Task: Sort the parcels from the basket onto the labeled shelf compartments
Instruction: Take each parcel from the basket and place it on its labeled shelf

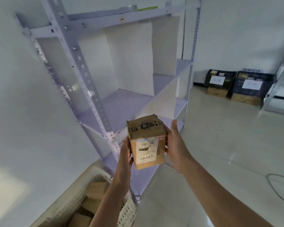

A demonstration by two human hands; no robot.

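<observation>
While both hands hold it, the parcel (146, 141) hangs in the air in front of the shelf unit (95, 95), level with a lower shelf board and clear of it. On the left hand (125, 154) the fingers (125, 145) curl round the parcel's left side, tips hidden behind the carton. The right hand (175, 145) grips the right side: one digit points straight up past the top corner, the others are hidden behind the box.

Parcel upright, slightly tilted. Its white shipping label (146, 151) faces the camera, with a barcode and handwritten digits, roughly "040563". Small pink tag (161, 138) at the label's upper right, writing too small to read surely. Black print on top is partly covered by tape; only "ST" is legible.

White perforated basket (75, 199), lower left, cut off by the frame edge; it holds several brown cardboard parcels (95, 190), count unclear.

Shelf compartments are split by white dividers (129, 63); compartment labels not legible.

Far right by the wall: two dark crates (252, 84) with white paper sheets, writing blurred, each on a cardboard box (217, 92). Grey cable (279, 190) on the floor (220, 145).
</observation>
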